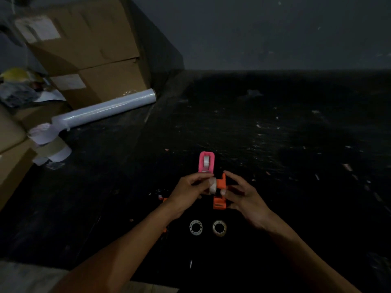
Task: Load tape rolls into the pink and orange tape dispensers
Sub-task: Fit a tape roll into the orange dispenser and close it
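Observation:
The pink tape dispenser (207, 162) lies on the dark surface with a clear tape roll seated inside it. Just in front of it my left hand (189, 192) pinches a clear tape roll (212, 186) between thumb and fingers. My right hand (243, 194) grips the orange tape dispenser (220, 199), held right beside that roll. Two more tape rolls lie flat below my hands: a whitish tape roll (196, 227) on the left and a yellowish tape roll (219, 228) on the right.
Stacked cardboard boxes (95, 49) stand at the far left. A long roll of stretch film (105, 109) lies against them, with wide tape rolls (50, 144) near its end. Small orange bits (164, 200) sit by my left wrist. The dark table (296, 144) is scuffed.

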